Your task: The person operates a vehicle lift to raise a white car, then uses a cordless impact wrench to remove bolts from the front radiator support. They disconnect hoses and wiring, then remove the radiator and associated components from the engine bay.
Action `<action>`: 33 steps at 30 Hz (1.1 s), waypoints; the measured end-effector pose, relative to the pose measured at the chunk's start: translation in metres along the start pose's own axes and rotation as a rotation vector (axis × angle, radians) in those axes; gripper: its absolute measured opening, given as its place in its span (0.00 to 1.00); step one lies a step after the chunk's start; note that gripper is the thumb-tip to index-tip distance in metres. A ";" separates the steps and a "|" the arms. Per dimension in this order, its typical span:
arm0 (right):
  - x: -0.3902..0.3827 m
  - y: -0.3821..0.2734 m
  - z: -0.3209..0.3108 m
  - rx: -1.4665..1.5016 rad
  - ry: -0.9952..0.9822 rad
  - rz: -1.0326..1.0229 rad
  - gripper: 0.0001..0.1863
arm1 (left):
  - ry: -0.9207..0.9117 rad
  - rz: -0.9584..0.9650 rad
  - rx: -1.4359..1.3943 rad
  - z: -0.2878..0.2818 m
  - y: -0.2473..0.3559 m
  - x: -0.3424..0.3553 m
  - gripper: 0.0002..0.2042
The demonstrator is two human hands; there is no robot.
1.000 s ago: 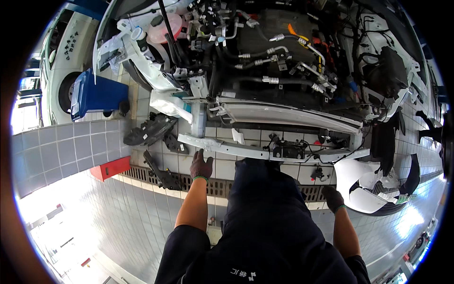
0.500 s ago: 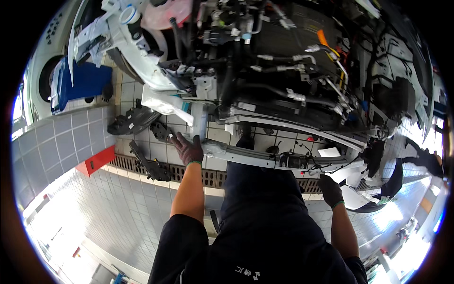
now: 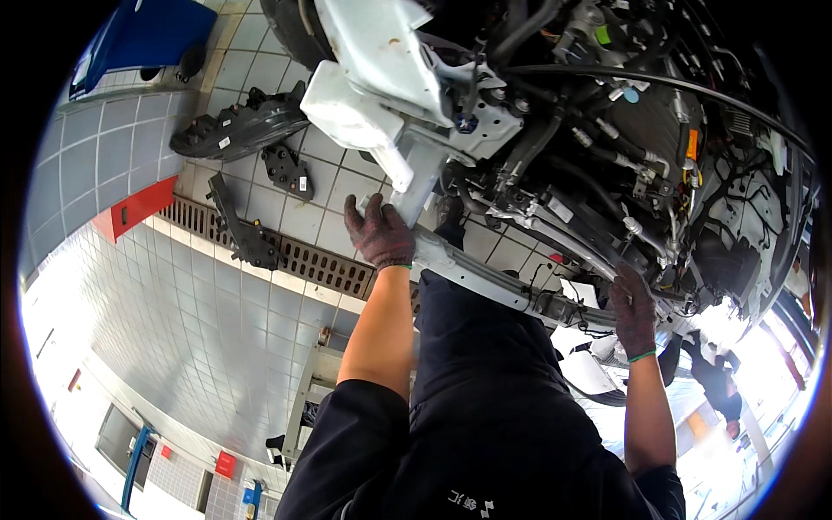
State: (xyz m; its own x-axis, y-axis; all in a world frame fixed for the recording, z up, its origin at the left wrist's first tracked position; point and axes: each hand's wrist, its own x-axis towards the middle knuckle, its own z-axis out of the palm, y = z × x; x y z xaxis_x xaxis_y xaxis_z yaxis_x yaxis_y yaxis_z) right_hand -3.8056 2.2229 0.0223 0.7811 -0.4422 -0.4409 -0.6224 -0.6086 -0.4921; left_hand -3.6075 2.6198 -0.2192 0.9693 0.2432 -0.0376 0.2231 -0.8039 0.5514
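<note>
A pale metal bumper beam [image 3: 485, 282] runs across the open front of a vehicle, just ahead of my legs. At its left end rests my left hand [image 3: 381, 232] in a dark knit glove, fingers spread near an upright metal bracket [image 3: 423, 178]. A white plastic reservoir [image 3: 351, 111] with a narrow spout hangs above that hand. My right hand [image 3: 633, 308], gloved too, lies with fingers stretched forward over the right part of the front frame. Its contact underneath is hidden. Hoses and pipes [image 3: 598, 204] fill the bay beyond.
On the tiled floor to the left lie a dark lamp-like housing [image 3: 238, 130] and black brackets [image 3: 247, 238]. A slotted drain grate [image 3: 303, 260] passes behind them. A red box [image 3: 134, 208] and a blue wheeled bin [image 3: 143, 39] stand farther left. Another person [image 3: 718, 377] is at the right.
My view has turned and come closer to the vehicle's left front. My right hand has moved from beside the beam up onto the frame; my left stays at the beam's left end.
</note>
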 end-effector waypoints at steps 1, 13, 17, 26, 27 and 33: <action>0.004 -0.007 0.003 -0.012 -0.006 -0.007 0.20 | -0.008 -0.005 0.000 0.000 0.000 0.001 0.14; -0.001 -0.018 0.005 -0.217 -0.019 0.009 0.26 | -0.043 0.019 0.004 0.000 -0.008 0.005 0.13; -0.009 -0.016 0.009 -0.167 -0.102 0.069 0.26 | -0.054 -0.036 0.004 -0.004 -0.005 0.005 0.13; -0.066 0.012 0.047 -0.039 -0.264 0.098 0.24 | -0.009 -0.009 0.012 -0.008 -0.008 -0.004 0.14; -0.076 0.012 0.052 -0.054 -0.285 0.101 0.24 | -0.013 -0.006 0.011 -0.009 -0.008 -0.004 0.14; -0.161 0.066 0.070 -0.014 -0.233 0.095 0.24 | -0.299 0.154 -0.073 -0.038 -0.044 0.006 0.31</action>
State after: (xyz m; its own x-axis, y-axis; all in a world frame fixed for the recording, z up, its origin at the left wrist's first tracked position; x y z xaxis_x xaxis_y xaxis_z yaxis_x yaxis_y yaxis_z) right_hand -3.9764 2.3002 0.0085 0.6852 -0.3351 -0.6467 -0.6905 -0.5814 -0.4304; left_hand -3.6159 2.6776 -0.2117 0.9809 -0.0567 -0.1860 0.0741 -0.7754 0.6271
